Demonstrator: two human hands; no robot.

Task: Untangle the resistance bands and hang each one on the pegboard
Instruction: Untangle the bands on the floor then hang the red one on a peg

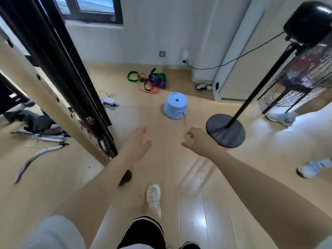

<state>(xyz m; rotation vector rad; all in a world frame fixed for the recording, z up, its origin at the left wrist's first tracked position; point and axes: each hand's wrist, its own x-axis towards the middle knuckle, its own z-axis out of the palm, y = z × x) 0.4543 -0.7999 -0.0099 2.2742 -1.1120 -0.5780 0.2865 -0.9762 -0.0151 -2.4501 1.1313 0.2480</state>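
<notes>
- The left hand [139, 144] reaches forward over the floor [179, 177] with its fingers spread and relaxed; it holds nothing and touches nothing.
- The right hand [195, 140] is stretched out beside it, fingers loosely curled inward, thumb apart; nothing is in it.
- The two hands are near each other but apart, both bare forearms running back to the lower edge of the view.
- The resistance bands [148, 80] lie in one tangled heap on the floor at the foot of the far wall, well apart from both hands: flat rubbery loops in green, orange, purple and black, crossing over one another.
- A light blue plastic stool [175, 108], round with a hole in its top, stands on the floor between the hands and the bands.
- The floor is pale wood-look board, smooth and glossy, with bright reflections near the right side.
- A fan stand [226, 132] with a dark, round, flat base and a thin black pole rises just right of the right hand.
- A tan board with round holes [59, 103], edged by a black frame, leans across the left side.
- A white shoe [153, 196] is planted on the floor below the hands.
- A white power strip [109, 101] with thin black cables lies near the black frame.
</notes>
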